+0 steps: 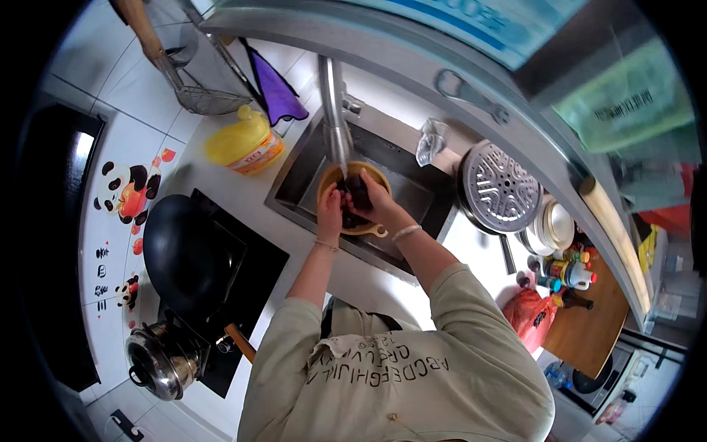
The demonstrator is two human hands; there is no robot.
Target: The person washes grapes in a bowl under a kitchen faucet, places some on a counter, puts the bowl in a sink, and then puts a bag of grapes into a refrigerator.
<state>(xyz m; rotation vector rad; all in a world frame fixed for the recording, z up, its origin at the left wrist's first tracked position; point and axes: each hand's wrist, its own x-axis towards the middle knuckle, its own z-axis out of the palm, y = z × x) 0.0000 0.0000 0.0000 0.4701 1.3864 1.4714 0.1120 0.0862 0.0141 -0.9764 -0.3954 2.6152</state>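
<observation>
A yellowish bowl (383,177) with a hooked handle sits in the steel sink (398,195), under the tap (336,110). My right hand (378,200) closes around a dark, smooth, rounded item (359,190), whose kind I cannot make out. Beside it, on the left side of the bowl, my left hand (330,214) has its fingers curled at the dark contents; what they hold is hidden. More dark pieces lie low in the bowl between my hands. The tap's mouth hangs just above my fingers, and a thin stream appears to fall from it.
Left of the sink stand a yellow bottle (247,144), a black wok (184,254) on the hob and a lidded steel pot (163,361). On the right are a perforated steamer plate (503,184), stacked bowls (556,225) and a red bag (530,317). A metal shelf edge (412,66) runs overhead.
</observation>
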